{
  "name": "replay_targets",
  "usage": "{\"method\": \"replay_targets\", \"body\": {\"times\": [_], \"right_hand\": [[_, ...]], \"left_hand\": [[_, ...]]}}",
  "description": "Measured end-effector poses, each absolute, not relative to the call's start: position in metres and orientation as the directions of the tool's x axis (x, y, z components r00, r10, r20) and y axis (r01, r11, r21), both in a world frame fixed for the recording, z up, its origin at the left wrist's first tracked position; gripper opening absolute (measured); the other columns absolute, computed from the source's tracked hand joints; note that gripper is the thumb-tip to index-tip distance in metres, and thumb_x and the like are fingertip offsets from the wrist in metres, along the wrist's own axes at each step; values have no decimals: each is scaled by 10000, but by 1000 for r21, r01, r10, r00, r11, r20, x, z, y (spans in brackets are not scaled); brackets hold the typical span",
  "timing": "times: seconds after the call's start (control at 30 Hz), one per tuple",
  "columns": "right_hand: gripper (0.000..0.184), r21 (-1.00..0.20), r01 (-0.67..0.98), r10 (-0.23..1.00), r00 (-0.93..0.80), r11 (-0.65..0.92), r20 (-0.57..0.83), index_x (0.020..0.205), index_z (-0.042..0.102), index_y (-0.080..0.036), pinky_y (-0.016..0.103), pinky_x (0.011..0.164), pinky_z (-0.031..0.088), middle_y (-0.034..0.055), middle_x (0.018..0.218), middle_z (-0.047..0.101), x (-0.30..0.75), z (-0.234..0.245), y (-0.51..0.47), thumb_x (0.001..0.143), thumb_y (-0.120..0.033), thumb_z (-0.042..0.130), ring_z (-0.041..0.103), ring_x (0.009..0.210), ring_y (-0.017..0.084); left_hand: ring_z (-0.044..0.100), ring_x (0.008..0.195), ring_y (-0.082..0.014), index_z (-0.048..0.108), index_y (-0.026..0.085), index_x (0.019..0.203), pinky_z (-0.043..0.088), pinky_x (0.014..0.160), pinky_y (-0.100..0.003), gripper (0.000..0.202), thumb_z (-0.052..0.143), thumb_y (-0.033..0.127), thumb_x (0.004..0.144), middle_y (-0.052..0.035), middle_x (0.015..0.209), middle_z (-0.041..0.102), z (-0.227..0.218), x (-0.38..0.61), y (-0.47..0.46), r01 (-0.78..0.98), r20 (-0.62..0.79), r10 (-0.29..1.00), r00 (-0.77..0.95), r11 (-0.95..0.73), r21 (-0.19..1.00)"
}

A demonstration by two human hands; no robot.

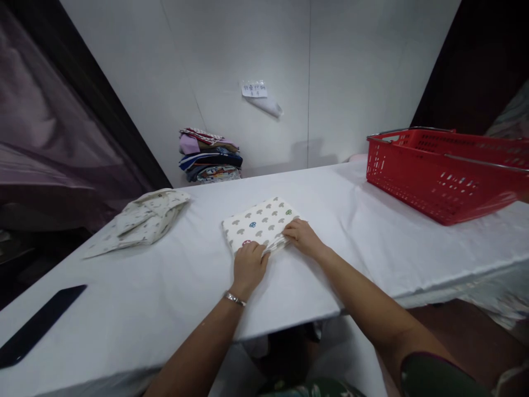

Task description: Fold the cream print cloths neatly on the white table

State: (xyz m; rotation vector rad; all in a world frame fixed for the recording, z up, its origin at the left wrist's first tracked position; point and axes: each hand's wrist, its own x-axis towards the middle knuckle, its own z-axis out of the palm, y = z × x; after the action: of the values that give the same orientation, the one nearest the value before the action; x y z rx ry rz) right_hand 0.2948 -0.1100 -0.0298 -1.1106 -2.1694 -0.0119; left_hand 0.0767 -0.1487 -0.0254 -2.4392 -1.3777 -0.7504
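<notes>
A folded cloth [258, 221], white with small grey, blue and red prints, lies on the white table [173, 286] just left of the frame's centre, and both hands are on its near edge. The left hand [248, 264], a thin bracelet [234, 299] on its wrist, rests knuckles up over the near left corner with the fingers bent down onto the fabric; whether the thumb is tucked under the corner is hard to tell from this angle. The right hand [303, 237] closes its fingertips on the near right corner, where the stacked layers show as a slightly ragged edge. To square this fold well, I would hold the left corner down as an anchor and draw the loose layers flush with the right hand before pressing flat (light fabric slides easily on a smooth sheet). A second, rumpled cloth [140, 220] lies at centre left, a pile of folded clothes [209, 157] stands against the wall, and a red basket [442, 171] sits at the right.
</notes>
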Motion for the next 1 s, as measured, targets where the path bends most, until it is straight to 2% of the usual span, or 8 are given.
{"method": "replay_targets", "body": {"times": [0.27, 0.47, 0.7, 1.0], "right_hand": [[144, -282, 760, 748, -371, 585, 550, 918, 679, -209, 345, 797, 346, 60, 889, 638, 282, -29, -109, 849, -168, 559, 497, 893, 199], [173, -255, 714, 661, -373, 653, 651, 927, 660, -189, 346, 833, 340, 70, 907, 631, 288, -25, -118, 877, -165, 495, 499, 912, 192], [175, -230, 721, 690, -442, 653, 573, 937, 675, -207, 348, 819, 350, 70, 909, 624, 297, -33, -119, 854, -150, 532, 502, 918, 194], [200, -196, 740, 699, -463, 643, 545, 1005, 667, -222, 360, 832, 359, 77, 947, 624, 296, -33, -117, 870, -180, 525, 500, 944, 206]], "left_hand": [[506, 846, -210, 624, 207, 973, 377, 702, -333, 177, 530, 276, 840, -56, 834, 573, -26, 77, -149, 846, 536, 731, 421, -530, 59], [503, 854, -213, 625, 205, 971, 379, 707, -333, 173, 541, 271, 835, -53, 842, 577, -24, 77, -150, 847, 532, 741, 410, -525, 79], [503, 859, -212, 624, 207, 971, 377, 708, -335, 174, 538, 278, 838, -54, 853, 574, -24, 78, -149, 846, 514, 753, 412, -525, 91], [504, 862, -213, 624, 208, 940, 372, 710, -340, 152, 528, 274, 842, -57, 854, 572, -24, 78, -150, 851, 506, 758, 411, -518, 86]]}}
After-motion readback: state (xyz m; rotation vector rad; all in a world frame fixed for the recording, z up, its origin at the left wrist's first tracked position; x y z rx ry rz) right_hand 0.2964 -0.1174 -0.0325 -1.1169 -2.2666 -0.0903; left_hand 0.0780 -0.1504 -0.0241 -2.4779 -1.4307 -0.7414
